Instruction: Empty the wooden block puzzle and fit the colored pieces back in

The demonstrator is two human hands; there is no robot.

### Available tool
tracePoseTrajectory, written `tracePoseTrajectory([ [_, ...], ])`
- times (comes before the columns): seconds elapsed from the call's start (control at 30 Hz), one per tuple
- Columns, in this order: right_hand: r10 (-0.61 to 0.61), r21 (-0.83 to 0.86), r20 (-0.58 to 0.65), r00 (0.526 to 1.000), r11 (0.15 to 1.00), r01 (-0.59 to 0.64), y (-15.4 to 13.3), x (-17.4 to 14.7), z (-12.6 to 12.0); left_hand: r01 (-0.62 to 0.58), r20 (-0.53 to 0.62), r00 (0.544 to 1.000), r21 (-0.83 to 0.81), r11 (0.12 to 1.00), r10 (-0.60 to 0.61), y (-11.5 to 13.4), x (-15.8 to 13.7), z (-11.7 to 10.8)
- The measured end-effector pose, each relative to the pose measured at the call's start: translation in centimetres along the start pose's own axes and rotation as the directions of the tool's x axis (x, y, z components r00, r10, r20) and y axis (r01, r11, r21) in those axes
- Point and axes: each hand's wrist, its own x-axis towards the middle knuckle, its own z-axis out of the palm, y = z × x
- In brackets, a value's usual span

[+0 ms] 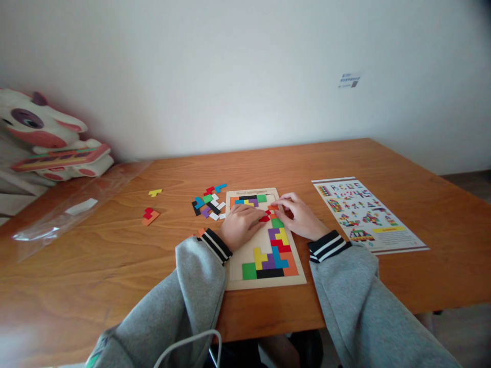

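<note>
A pale wooden puzzle board lies at the middle of the table, partly filled with coloured block pieces. My left hand reaches over its left side, with the fingertips closed at a red puzzle piece. Over the board's right edge, my right hand bends its thumb and forefinger around an orange puzzle piece near the upper right. Just below the fingertips sits a green piece. Yellow, purple, blue and black pieces fill the lower part of the board. My left hand hides some of its left side.
Left of the board lies a pile of loose pieces; a yellow piece and a red-and-orange pair are farther left. A printed pattern sheet is at right. A plastic bag and a toy keyboard occupy the left edge.
</note>
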Motion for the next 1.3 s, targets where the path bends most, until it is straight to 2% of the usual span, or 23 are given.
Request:
tracePoseTrajectory([
  [0.33,0.0,-0.021,0.002,1.0,1.0,0.0,-0.1,0.1,0.0,0.006,-0.013,1.0,-0.02,1.0,-0.007,-0.4,-0.3,0.4],
  [0.57,-0.004,-0.031,0.007,1.0,1.0,0.004,-0.1,0.1,-0.1,-0.056,0.112,0.993,0.069,0.996,0.048,-0.1,-0.2,0.3],
  [0.67,-0.021,-0.037,-0.001,1.0,0.999,0.021,-0.1,0.1,0.0,-0.067,0.133,0.99,0.09,0.994,0.054,0.1,-0.2,0.2],
  [0.87,-0.017,-0.026,-0.017,1.0,1.0,0.016,0.2,0.0,0.1,-0.056,0.086,0.995,0.09,0.994,0.049,0.6,-0.4,-0.1],
  [1.1,-0.044,-0.025,-0.027,0.999,0.999,0.043,0.0,0.1,0.0,-0.054,0.126,0.991,0.087,0.995,0.043,0.7,-0.6,-0.1],
  [1.3,0.008,0.005,-0.005,1.0,1.0,-0.008,-0.1,0.1,0.0,-0.126,-0.016,0.991,0.155,0.98,0.13,1.0,-1.1,-1.3],
])
